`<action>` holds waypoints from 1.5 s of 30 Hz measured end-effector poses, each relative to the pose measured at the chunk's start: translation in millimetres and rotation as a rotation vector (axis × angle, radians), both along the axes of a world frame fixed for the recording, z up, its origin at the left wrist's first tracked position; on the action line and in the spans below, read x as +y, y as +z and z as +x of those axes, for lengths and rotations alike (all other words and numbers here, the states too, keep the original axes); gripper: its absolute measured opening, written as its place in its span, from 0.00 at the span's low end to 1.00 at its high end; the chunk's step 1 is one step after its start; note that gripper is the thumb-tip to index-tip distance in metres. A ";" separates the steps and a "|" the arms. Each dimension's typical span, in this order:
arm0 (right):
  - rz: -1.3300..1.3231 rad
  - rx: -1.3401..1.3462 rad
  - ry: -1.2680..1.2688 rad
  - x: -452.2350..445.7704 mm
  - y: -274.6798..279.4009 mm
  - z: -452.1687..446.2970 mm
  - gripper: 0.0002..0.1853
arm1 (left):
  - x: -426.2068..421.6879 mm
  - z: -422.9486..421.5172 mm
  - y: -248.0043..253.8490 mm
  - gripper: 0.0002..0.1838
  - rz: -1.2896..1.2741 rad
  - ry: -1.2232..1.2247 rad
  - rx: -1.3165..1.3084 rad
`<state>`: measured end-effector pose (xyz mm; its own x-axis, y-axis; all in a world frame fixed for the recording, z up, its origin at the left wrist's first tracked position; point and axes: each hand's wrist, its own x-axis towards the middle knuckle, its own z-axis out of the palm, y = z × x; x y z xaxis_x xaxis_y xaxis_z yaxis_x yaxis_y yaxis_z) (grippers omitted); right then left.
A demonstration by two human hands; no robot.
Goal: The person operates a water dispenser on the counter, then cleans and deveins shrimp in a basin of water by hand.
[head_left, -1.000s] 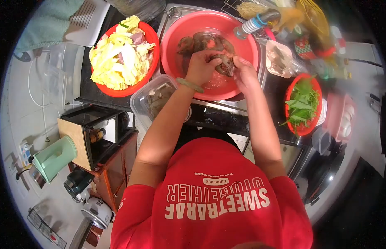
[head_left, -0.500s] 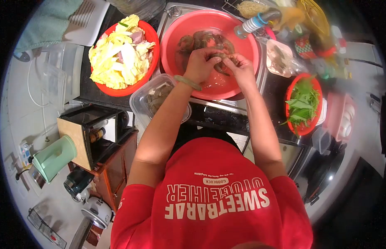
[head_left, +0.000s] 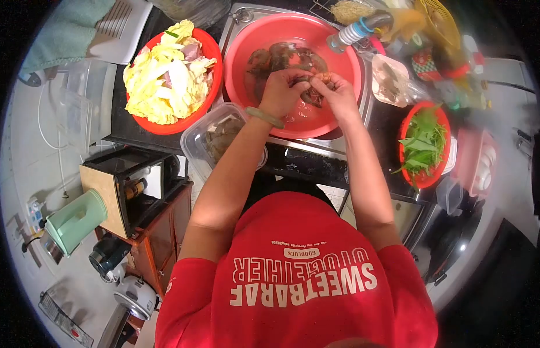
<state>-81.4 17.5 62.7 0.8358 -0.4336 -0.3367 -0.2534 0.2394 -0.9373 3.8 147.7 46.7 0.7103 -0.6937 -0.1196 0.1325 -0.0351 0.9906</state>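
Both hands are close together over a large pink basin (head_left: 238, 52) that stands in the sink. My left hand (head_left: 281, 93) pinches a dark shrimp (head_left: 313, 97) between thumb and fingers. From the other side my right hand (head_left: 338, 98) grips the same shrimp with bent fingers. More dark shrimp (head_left: 281, 56) lie in shallow water in the basin, beyond my fingers. A clear plastic box (head_left: 191, 143) with greyish shrimp inside is partly under my left forearm.
A red bowl (head_left: 216, 64) of cabbage leaves stands left of the basin. The faucet (head_left: 354, 35) reaches over its right rim. Further right are a white tray (head_left: 390, 81) and a red basket (head_left: 441, 168) of green leaves.
My right hand has moved slightly up and left, closer to my left hand, and its fingers have curled inward. The shrimp between the hands has changed its angle.
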 end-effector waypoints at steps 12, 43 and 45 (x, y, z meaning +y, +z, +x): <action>0.356 -0.060 -0.262 -23.8 -25.4 -1.1 0.06 | 3.6 0.6 -3.2 0.12 -0.082 -0.026 0.165; -0.620 -0.080 0.163 -8.9 5.1 -12.3 0.09 | 9.7 5.1 -3.2 0.13 -0.056 -0.002 0.282; -0.601 -0.090 0.173 -10.0 4.4 -12.1 0.09 | 9.7 5.2 -1.1 0.12 -0.052 -0.011 0.337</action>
<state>-93.5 7.5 67.1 0.9245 -0.3812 -0.0019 -0.1555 -0.3727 -0.9148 8.9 157.5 45.6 0.6297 -0.7122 -0.3102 0.4524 0.0115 0.8917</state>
